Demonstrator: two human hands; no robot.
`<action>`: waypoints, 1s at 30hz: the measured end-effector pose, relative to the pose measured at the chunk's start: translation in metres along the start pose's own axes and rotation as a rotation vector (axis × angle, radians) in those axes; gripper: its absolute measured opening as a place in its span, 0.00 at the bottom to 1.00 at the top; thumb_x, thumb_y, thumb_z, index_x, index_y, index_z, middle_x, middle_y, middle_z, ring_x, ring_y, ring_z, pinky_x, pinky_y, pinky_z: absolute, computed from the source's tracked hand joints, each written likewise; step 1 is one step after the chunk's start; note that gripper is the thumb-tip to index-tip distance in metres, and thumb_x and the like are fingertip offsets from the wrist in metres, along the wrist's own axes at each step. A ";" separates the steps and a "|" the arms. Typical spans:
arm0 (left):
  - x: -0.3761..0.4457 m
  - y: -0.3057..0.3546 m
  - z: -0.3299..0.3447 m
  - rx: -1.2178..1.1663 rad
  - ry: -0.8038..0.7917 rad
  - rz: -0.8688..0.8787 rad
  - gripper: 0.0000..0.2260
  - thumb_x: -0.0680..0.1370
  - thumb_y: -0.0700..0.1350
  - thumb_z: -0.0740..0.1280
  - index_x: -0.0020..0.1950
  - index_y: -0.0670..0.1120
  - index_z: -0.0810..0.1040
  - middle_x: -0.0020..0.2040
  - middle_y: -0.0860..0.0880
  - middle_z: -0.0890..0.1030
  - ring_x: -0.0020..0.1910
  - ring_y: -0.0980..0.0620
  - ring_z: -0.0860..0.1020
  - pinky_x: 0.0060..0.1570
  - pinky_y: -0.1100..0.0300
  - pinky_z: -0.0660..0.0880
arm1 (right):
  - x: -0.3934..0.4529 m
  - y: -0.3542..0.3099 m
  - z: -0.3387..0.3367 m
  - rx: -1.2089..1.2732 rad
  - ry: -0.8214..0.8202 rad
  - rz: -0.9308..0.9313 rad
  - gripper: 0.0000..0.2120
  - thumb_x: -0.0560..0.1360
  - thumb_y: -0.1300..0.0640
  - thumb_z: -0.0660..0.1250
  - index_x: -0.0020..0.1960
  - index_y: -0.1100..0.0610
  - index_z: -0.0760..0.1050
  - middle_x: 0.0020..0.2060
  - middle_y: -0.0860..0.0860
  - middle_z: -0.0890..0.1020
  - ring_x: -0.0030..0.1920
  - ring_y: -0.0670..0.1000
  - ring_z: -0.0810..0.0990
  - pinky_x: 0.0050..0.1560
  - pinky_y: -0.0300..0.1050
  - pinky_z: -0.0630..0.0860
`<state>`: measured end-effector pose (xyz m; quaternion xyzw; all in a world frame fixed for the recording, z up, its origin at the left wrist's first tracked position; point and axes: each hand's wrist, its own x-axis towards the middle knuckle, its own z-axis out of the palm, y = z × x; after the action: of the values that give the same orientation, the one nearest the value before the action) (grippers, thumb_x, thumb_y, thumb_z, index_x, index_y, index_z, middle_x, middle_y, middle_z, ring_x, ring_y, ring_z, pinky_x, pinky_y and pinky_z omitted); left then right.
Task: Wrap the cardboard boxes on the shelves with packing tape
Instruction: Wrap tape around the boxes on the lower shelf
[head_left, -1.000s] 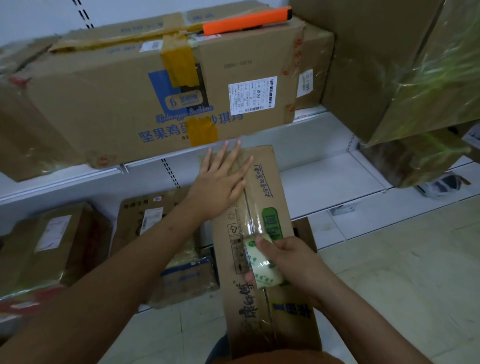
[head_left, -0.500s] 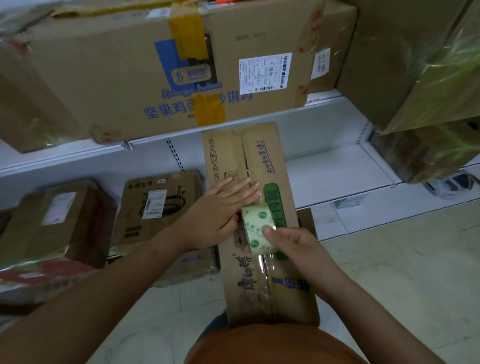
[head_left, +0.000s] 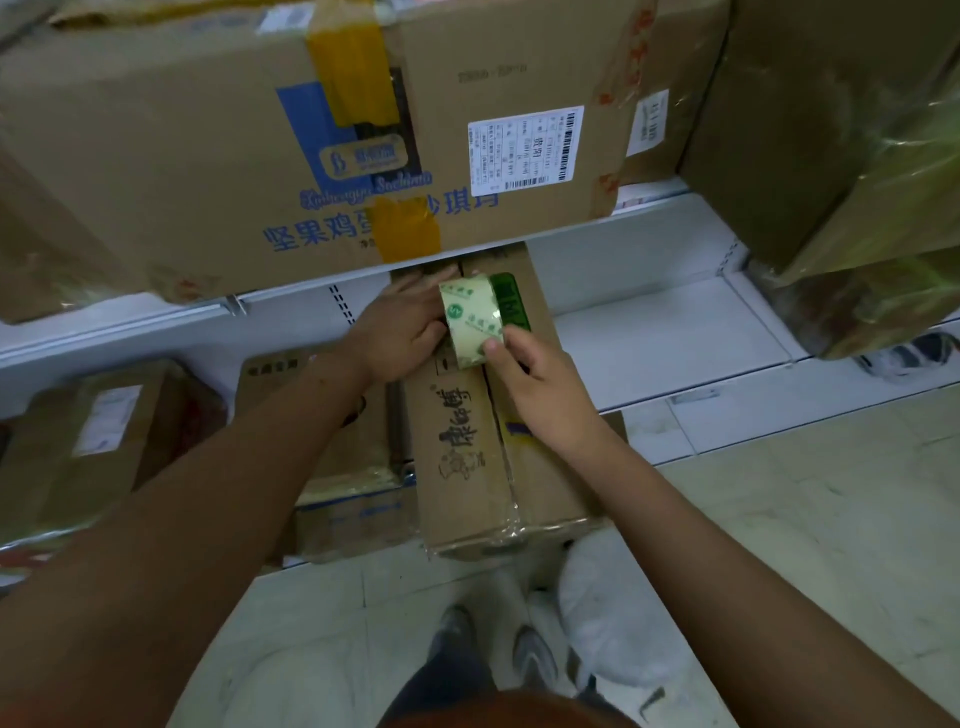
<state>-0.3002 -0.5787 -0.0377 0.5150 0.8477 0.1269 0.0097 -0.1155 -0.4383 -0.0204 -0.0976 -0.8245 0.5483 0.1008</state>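
Observation:
A long narrow cardboard box (head_left: 467, 457) with black lettering juts out from the lower shelf toward me, and clear tape runs along its centre seam. My right hand (head_left: 535, 384) grips a roll of clear packing tape (head_left: 470, 322) standing on the box top near its far end. My left hand (head_left: 405, 327) lies flat on the box's left flap beside the roll, fingers together, pressing down. The box's far end is hidden under the upper shelf.
A large box (head_left: 311, 156) with blue print and yellow tape fills the upper shelf (head_left: 130, 332). Plastic-wrapped boxes (head_left: 841, 182) stand at the right. Smaller boxes (head_left: 104, 441) sit lower left. The white lower shelf (head_left: 675, 338) is bare at right. My shoes (head_left: 530, 660) are on the tiled floor.
My right hand has run the tape roll away from me along the seam toward the box's far end. My left hand slid back, then forward beside the roll. The view tilted downward.

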 end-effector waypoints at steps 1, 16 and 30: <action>0.004 -0.005 0.000 -0.013 0.003 -0.016 0.23 0.81 0.45 0.55 0.76 0.47 0.68 0.77 0.44 0.66 0.77 0.48 0.62 0.73 0.44 0.62 | 0.004 -0.001 0.000 0.021 0.027 0.025 0.14 0.83 0.49 0.58 0.47 0.57 0.75 0.37 0.49 0.79 0.38 0.44 0.76 0.40 0.47 0.70; 0.022 -0.020 -0.018 -0.278 -0.232 -0.170 0.19 0.85 0.58 0.50 0.77 0.66 0.59 0.78 0.64 0.56 0.77 0.58 0.56 0.72 0.65 0.54 | -0.084 -0.052 0.019 -0.210 0.344 0.278 0.26 0.80 0.43 0.61 0.30 0.58 0.65 0.23 0.49 0.69 0.27 0.51 0.68 0.30 0.49 0.66; 0.019 -0.011 -0.020 -0.020 -0.289 -0.079 0.33 0.77 0.71 0.51 0.80 0.63 0.48 0.79 0.64 0.47 0.80 0.48 0.51 0.77 0.46 0.51 | -0.159 -0.029 0.059 -0.358 0.450 0.429 0.25 0.81 0.43 0.59 0.28 0.54 0.64 0.23 0.51 0.71 0.28 0.53 0.73 0.28 0.47 0.62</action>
<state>-0.3218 -0.5715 -0.0192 0.4942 0.8556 0.0594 0.1418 0.0198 -0.5441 -0.0256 -0.4028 -0.8253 0.3686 0.1438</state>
